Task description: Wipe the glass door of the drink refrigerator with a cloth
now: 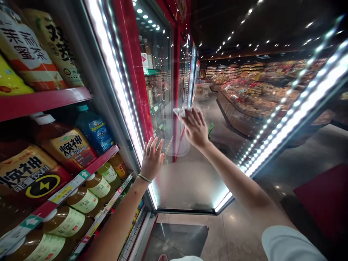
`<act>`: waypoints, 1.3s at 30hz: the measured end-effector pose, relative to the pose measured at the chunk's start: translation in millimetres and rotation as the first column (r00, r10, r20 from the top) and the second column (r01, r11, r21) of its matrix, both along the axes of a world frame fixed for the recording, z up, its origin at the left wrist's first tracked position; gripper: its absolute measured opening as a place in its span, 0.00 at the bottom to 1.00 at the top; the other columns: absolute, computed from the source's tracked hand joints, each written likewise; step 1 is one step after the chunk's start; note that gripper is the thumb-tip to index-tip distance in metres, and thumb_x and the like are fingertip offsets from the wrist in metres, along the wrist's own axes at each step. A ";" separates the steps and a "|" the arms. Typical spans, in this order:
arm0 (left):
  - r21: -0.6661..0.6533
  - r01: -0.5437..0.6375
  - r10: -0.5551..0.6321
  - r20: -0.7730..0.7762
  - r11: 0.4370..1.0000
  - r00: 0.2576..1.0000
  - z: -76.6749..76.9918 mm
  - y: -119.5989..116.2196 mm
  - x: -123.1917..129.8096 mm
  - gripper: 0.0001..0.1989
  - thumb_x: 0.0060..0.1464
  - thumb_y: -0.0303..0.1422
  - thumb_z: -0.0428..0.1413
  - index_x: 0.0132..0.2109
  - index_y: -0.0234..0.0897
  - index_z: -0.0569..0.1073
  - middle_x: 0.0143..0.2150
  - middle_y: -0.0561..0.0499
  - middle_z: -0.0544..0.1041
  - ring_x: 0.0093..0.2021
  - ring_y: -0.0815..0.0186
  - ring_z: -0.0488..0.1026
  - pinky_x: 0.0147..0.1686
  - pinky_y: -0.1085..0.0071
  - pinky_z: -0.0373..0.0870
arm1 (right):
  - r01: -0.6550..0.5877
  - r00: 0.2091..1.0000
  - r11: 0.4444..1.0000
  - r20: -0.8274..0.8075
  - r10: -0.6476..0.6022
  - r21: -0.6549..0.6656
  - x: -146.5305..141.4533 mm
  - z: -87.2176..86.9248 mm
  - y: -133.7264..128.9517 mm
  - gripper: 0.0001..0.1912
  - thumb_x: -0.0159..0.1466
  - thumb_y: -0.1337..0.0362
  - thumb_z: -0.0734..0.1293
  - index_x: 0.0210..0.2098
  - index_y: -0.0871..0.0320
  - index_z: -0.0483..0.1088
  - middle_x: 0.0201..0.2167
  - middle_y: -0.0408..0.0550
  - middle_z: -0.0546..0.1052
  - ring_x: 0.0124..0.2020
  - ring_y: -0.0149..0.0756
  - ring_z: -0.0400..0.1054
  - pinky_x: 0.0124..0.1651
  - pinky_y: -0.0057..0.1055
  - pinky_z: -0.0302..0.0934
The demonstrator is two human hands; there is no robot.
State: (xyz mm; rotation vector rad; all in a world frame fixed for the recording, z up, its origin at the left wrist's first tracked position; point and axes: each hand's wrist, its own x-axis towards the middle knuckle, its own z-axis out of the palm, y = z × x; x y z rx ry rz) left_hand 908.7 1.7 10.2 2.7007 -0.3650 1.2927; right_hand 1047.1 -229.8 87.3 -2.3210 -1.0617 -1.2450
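A glass fridge door [187, 185] stands swung out in front of me, edged with bright light strips. My right hand [196, 128] presses a thin white cloth [178, 111] against the glass, and most of the cloth is hidden beneath the fingers. Whether it is fabric or paper I cannot tell. Lower and to the left, my left hand [152, 159] is open with its fingers spread, close to the door's left light strip [126, 98]. It holds nothing, and whether it touches the glass is unclear. A thin band circles that wrist.
Fridge shelves on the left hold large drink bottles [72, 145] and smaller label-wrapped bottles [87, 199]. Price rails [61, 195] run along their front edges. Through the glass are another red-framed fridge [138, 61] and a wooden display stand [236, 116] heaped with goods.
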 end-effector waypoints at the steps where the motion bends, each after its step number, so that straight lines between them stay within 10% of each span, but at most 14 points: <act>1: 0.003 0.007 -0.007 0.003 1.000 1.000 -1.9 -5.1 1.1 0.33 0.67 0.29 0.53 0.76 0.38 0.55 0.73 0.36 0.63 0.78 0.48 0.51 0.74 0.44 0.54 | -0.011 1.000 0.999 -0.021 0.010 -0.032 -7.3 -25.5 -3.2 0.32 0.72 0.69 0.62 0.73 0.47 0.61 0.76 0.42 0.60 0.78 0.47 0.48 0.79 0.60 0.46; 5: 0.005 0.001 -0.001 -0.005 1.000 1.000 -11.7 -19.8 0.4 0.33 0.67 0.28 0.53 0.75 0.36 0.56 0.73 0.34 0.63 0.78 0.47 0.51 0.73 0.45 0.57 | -0.238 0.970 0.903 -0.130 0.204 -0.358 -39.8 -152.3 -19.5 0.27 0.68 0.72 0.62 0.64 0.49 0.73 0.64 0.43 0.77 0.66 0.36 0.70 0.72 0.40 0.64; 7: 0.002 0.003 -0.003 -0.014 1.000 1.000 -13.3 -24.4 -0.6 0.33 0.67 0.28 0.53 0.75 0.36 0.56 0.73 0.34 0.63 0.78 0.48 0.51 0.74 0.45 0.56 | -0.285 0.958 0.868 -0.159 0.241 -0.407 -44.9 -175.4 -34.2 0.28 0.67 0.74 0.62 0.63 0.48 0.74 0.62 0.40 0.79 0.63 0.31 0.73 0.69 0.33 0.66; 9: -0.002 0.010 -0.011 -0.015 1.000 1.000 -10.5 -29.1 -0.1 0.33 0.67 0.28 0.52 0.76 0.37 0.55 0.73 0.34 0.63 0.78 0.48 0.50 0.74 0.44 0.55 | -0.276 0.960 0.883 -0.151 0.235 -0.380 -37.0 -149.0 -52.2 0.30 0.67 0.73 0.62 0.65 0.47 0.71 0.64 0.39 0.77 0.66 0.30 0.70 0.72 0.34 0.62; 14: 0.014 0.029 -0.029 0.020 0.999 0.999 6.5 -52.6 9.2 0.34 0.67 0.29 0.53 0.76 0.39 0.54 0.73 0.35 0.62 0.79 0.47 0.49 0.75 0.43 0.53 | 0.020 0.999 0.999 0.041 -0.019 -0.032 3.8 23.7 -89.6 0.34 0.71 0.72 0.60 0.75 0.45 0.57 0.76 0.40 0.59 0.79 0.46 0.46 0.80 0.60 0.42; 16: 0.023 0.037 -0.038 0.040 0.999 0.998 10.3 -65.9 12.6 0.34 0.67 0.28 0.53 0.76 0.38 0.54 0.73 0.35 0.63 0.78 0.47 0.50 0.75 0.44 0.54 | 0.120 0.989 0.989 0.075 -0.127 0.090 8.4 54.5 -95.5 0.34 0.72 0.73 0.58 0.75 0.45 0.57 0.78 0.40 0.56 0.80 0.50 0.40 0.79 0.65 0.39; 18: 0.025 0.049 -0.050 0.046 0.999 0.998 9.7 -78.2 14.5 0.34 0.67 0.28 0.54 0.76 0.37 0.55 0.73 0.35 0.64 0.78 0.48 0.51 0.75 0.44 0.54 | 0.165 0.981 0.983 0.087 -0.172 0.086 1.4 33.3 -97.6 0.34 0.72 0.73 0.58 0.74 0.46 0.59 0.77 0.41 0.58 0.80 0.50 0.42 0.79 0.64 0.42; 23: 0.028 0.081 -0.082 0.032 0.996 0.996 -2.5 -97.8 16.4 0.34 0.66 0.28 0.54 0.76 0.38 0.55 0.73 0.35 0.64 0.78 0.47 0.52 0.75 0.43 0.54 | -0.027 0.990 0.946 0.123 0.070 -0.324 -45.6 -141.1 -114.2 0.23 0.69 0.71 0.63 0.60 0.51 0.76 0.60 0.43 0.80 0.62 0.38 0.74 0.72 0.40 0.64; 25: 0.031 0.088 -0.089 0.030 0.996 0.996 -4.8 -103.6 17.9 0.34 0.66 0.28 0.55 0.76 0.38 0.56 0.72 0.35 0.65 0.78 0.46 0.53 0.74 0.42 0.55 | -0.039 0.990 0.937 0.117 0.085 -0.347 -55.9 -177.7 -130.9 0.22 0.68 0.72 0.63 0.57 0.49 0.78 0.56 0.39 0.83 0.57 0.34 0.77 0.69 0.34 0.67; 28: 0.032 0.104 -0.106 0.036 0.994 0.994 -0.8 -115.6 21.7 0.35 0.66 0.28 0.55 0.76 0.39 0.56 0.72 0.35 0.65 0.77 0.46 0.53 0.74 0.42 0.55 | 0.009 0.993 0.956 0.116 0.026 -0.292 -43.0 -140.5 -162.6 0.25 0.69 0.72 0.63 0.62 0.50 0.75 0.61 0.44 0.80 0.65 0.39 0.71 0.73 0.43 0.61; 34: 0.012 0.151 -0.151 0.046 0.988 0.987 11.7 -156.1 28.2 0.36 0.65 0.28 0.55 0.77 0.40 0.54 0.74 0.36 0.62 0.78 0.47 0.51 0.74 0.42 0.55 | 0.258 0.948 0.954 0.149 -0.280 0.151 13.9 50.6 -209.8 0.34 0.72 0.71 0.57 0.76 0.47 0.55 0.78 0.44 0.56 0.80 0.49 0.38 0.79 0.64 0.40; 36: 0.005 0.175 -0.175 0.048 0.985 0.983 9.6 -170.8 28.2 0.37 0.65 0.27 0.55 0.77 0.40 0.54 0.74 0.36 0.62 0.78 0.47 0.51 0.74 0.42 0.54 | 0.262 0.944 0.946 0.152 -0.293 0.191 13.9 49.2 -212.8 0.34 0.73 0.71 0.55 0.76 0.48 0.54 0.78 0.45 0.54 0.80 0.48 0.37 0.79 0.63 0.39; 39: -0.007 0.189 -0.188 0.033 0.982 0.982 1.2 -188.9 26.7 0.37 0.64 0.27 0.56 0.77 0.40 0.54 0.73 0.36 0.63 0.78 0.46 0.52 0.74 0.42 0.54 | 0.273 0.956 0.953 0.072 -0.284 0.128 -8.8 -38.8 -209.1 0.34 0.71 0.72 0.57 0.75 0.50 0.57 0.76 0.49 0.59 0.80 0.50 0.41 0.78 0.62 0.44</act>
